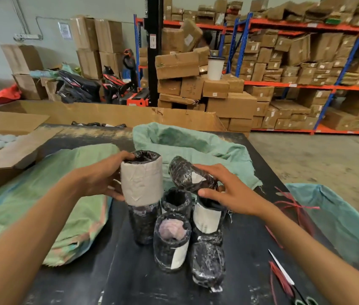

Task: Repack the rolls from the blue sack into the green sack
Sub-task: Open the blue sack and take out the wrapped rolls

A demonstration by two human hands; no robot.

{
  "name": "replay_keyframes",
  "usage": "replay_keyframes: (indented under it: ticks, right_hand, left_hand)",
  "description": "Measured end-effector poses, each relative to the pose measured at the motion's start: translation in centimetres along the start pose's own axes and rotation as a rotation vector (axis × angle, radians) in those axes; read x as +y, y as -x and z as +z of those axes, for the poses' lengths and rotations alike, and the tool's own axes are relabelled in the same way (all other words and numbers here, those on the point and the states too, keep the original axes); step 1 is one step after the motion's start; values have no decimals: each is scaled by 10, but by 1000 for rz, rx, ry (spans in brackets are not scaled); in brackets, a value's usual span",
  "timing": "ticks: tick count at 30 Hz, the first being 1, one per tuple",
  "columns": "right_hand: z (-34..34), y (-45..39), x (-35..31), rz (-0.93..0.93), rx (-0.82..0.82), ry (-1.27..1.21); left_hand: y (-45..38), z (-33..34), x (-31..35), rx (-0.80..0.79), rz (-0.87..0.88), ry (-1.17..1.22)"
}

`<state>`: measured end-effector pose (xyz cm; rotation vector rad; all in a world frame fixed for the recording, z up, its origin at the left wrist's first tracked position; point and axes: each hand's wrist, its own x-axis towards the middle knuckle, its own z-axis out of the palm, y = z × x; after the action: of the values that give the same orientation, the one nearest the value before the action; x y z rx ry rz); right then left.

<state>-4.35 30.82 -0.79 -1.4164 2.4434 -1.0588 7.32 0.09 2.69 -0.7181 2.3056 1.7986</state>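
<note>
Several black plastic-wrapped rolls [172, 241] stand bunched together on the dark table [130, 278]. My left hand [103, 177] grips a roll with a grey paper label [141, 179], held upright above another roll. My right hand [224, 190] holds a tilted black roll [187, 175] over the cluster. An open green sack [187, 142] lies just behind the rolls with its mouth facing me. A bluish sack [339, 221] hangs at the table's right edge.
Folded green sacks [64, 194] are stacked on the left. Scissors [284, 276] and red string [292, 208] lie at the right front. An open carton [9, 148] sits far left. Cardboard boxes and shelving [295, 80] fill the background, with a forklift mast [153, 49].
</note>
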Motion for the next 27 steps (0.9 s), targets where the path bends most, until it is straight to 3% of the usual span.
replay_keyframes:
  ticks: [4,12,18,24,27]
  right_hand:
    - [15,38,-6,15,-71,53]
    - [56,103,13,196,-48,37]
    - [77,123,23,285,89,-8]
    - [107,137,37,351,26,90]
    - [120,129,38,356,47,223]
  left_hand:
    - [13,-10,-41,-48,-38,-104]
    - [14,7,-117,-104,-175,-35]
    - [3,29,-155,-102,-249,29]
    - [-11,47,-173,-84,-247,47]
    - [-18,58,-182,-33,-153,2]
